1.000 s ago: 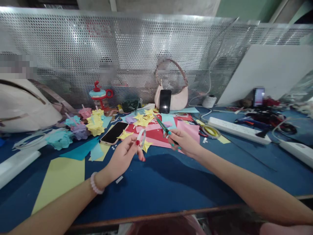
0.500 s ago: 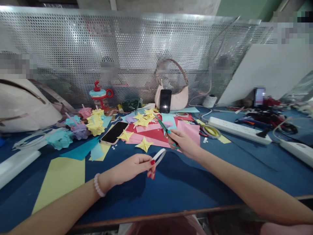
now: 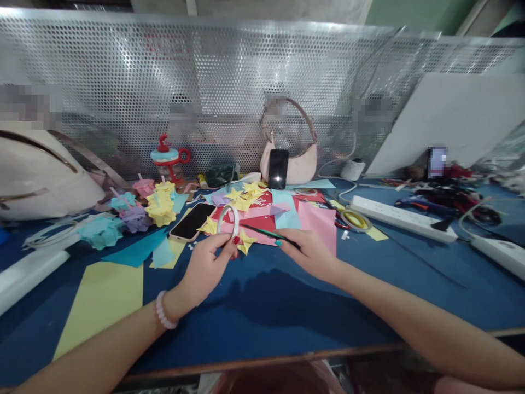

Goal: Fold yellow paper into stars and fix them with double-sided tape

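Fingers of the left hand [image 3: 211,262] pinch a white strip [image 3: 225,216] bent into a loop, held upright over the yellow paper stars [image 3: 246,241]. That forearm reaches in from the lower left, the wrist raised. The right hand [image 3: 309,251] grips green scissors [image 3: 262,232], knuckles up, its forearm slanting in from the lower right. The scissors point left toward the loop, just beside it, above the pink paper [image 3: 315,221] and blue table [image 3: 287,323].
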{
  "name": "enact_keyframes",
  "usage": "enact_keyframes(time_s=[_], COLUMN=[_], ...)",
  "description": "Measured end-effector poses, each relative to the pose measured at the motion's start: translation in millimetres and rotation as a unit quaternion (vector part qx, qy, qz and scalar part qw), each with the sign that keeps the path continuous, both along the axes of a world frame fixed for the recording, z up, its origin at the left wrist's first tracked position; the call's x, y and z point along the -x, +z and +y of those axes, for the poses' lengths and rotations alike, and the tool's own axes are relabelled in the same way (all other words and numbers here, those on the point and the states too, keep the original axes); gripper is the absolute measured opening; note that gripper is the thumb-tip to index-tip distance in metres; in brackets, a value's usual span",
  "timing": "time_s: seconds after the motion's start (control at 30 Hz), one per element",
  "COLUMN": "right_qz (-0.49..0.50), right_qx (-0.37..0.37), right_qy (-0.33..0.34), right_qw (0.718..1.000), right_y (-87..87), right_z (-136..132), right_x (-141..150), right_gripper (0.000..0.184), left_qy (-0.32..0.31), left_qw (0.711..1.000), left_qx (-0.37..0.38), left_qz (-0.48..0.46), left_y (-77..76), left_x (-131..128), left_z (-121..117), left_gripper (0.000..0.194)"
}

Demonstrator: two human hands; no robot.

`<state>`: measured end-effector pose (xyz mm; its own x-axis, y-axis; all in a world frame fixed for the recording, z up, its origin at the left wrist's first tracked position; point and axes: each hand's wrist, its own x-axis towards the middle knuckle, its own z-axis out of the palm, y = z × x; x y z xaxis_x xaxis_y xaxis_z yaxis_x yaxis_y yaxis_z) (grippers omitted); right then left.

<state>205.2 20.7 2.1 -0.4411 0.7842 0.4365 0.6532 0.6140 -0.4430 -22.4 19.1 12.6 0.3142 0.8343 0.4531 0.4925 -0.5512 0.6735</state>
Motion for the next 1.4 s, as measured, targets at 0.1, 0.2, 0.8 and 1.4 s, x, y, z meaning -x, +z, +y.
enact_keyframes(time_s=[0.1,0.2,0.8,1.4], right_qz=[-0.050,-0.074,-0.057,-0.114], right_qx=[-0.059,-0.107,-0.086,-0.076], right_qy=[-0.010,-0.023,-0.068,-0.093], right_qw=[0.997,0.991,0.992,0.986], right_y=[-1.5,-1.4,8.4,14.7], right_z=[-3,-2,-4,-4], right_x=[-1,-1,-4,-8], right_gripper=[0.026,0.028,0.032,0.034], left_qy=[0.002,0.000,-0.019,-0.033], left_qw=[0.999,0.999,0.993,0.966], left_qx=[-0.032,-0.048,-0.094,-0.220], left_qz=[0.005,0.007,0.072,0.128], left_y=[-1.3,-2.8,-3.9,-5.7], left_x=[0,1,3,15], left_z=[0,1,2,19], left_gripper=[0.033,0.030,0.027,0.020])
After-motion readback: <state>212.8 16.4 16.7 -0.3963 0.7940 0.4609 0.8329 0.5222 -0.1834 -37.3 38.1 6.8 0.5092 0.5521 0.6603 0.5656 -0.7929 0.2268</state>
